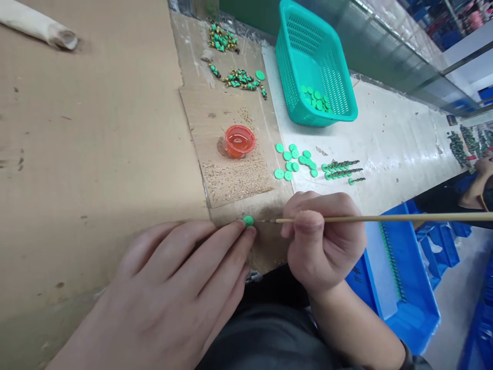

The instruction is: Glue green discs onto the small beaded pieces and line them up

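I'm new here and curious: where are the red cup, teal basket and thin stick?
Red cup (235,152): head view, outer wall.
Teal basket (307,67): head view, bare inside floor.
Thin stick (389,218): head view, middle of shaft.

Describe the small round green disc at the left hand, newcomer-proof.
From the large turquoise plastic basket, come toward the wearer, past the small round red cup. The small round green disc lies at the fingertips of the bare left hand. Unlike the loose green discs scattered nearer the basket, it has fingers on it and a thin wooden stick pointing at it.
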### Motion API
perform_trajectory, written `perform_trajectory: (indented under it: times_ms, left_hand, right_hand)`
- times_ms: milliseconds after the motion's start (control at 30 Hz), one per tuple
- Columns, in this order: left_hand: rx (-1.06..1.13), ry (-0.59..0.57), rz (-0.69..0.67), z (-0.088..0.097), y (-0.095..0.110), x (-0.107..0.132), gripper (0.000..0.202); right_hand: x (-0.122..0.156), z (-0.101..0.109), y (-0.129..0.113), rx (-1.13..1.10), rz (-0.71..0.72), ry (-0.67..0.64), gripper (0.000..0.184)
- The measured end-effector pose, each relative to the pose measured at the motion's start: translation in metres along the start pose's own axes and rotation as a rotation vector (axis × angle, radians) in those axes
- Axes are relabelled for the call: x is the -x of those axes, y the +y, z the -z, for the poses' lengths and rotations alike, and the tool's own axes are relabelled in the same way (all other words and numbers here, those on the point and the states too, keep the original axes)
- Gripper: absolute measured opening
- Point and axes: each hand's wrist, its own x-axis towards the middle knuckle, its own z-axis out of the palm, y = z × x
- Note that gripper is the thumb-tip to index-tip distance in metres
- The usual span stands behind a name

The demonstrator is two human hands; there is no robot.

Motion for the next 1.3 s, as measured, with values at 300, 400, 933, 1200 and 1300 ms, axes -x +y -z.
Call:
perform_trajectory:
  times_ms: [300,400,933,1200,1300]
  left_hand:
    - [-0.076,0.042,-0.106,0.015,-0.001,-0.028,0.029]
    - [-0.029,0.05,-0.126,0.02,-0.001,-0.028,0.019]
    - [-0.174,0.074,0.188,0.056,0.015,0.008,0.022]
    - [-0.414,0.005,0.876,0.191,-0.098,0.078,0.019]
    - [-0.416,-0.117,0.913,0.201,-0.112,0.084,0.015]
  right_hand:
    - [0.014,0.021,-0.022,0.034,-0.262,-0.113,0.016]
    - [0.017,0.027,-0.024,0.087,-0.238,-0.252,0.021]
    - [0.03,0.027,-0.003,0.268,0.072,-0.504,0.011]
    - [0.054,0.029,-0.005,0.275,-0.059,-0.3,0.01]
    - [0.05,0.03,-0.006,0.286,-0.02,-0.29,0.01]
